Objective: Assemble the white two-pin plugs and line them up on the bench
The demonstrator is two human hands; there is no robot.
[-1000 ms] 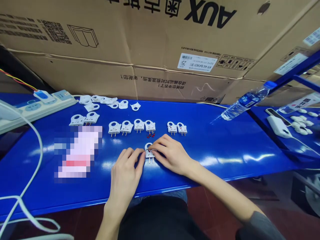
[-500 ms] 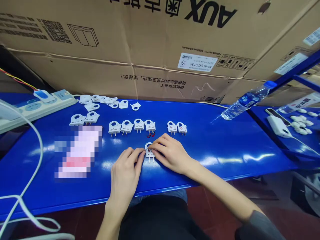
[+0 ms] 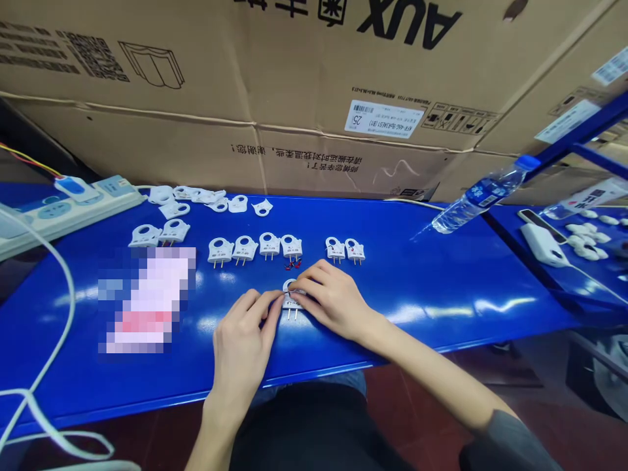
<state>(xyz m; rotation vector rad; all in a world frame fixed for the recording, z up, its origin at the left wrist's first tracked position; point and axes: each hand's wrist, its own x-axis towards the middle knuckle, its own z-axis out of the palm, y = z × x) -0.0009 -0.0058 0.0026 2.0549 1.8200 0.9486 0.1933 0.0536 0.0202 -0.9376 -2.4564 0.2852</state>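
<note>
A white two-pin plug piece (image 3: 292, 303) with a ring-shaped top lies near the front of the blue table, its pins toward me. My left hand (image 3: 245, 333) pinches at its left edge, thumb and forefinger together. From the right, my right hand (image 3: 336, 301) reaches over the piece, its fingertips pressed together near the ring. What the right fingertips hold is too small to tell. Behind the hands stands a row of similar white plugs (image 3: 244, 248), with small red and black parts (image 3: 293, 264) beside one. Two more plugs (image 3: 354, 250) are to the right.
White ring-shaped covers (image 3: 238, 203) lie at the back left near a power strip (image 3: 73, 212). A blurred pink sheet (image 3: 154, 294) and a white cable (image 3: 69, 307) are at left. A water bottle (image 3: 478, 196) leans at right; a large carton (image 3: 294, 98) stands behind.
The right fingertips have moved slightly left over the plug's ring, closer to the left fingertips. The whole view has shifted a little.
</note>
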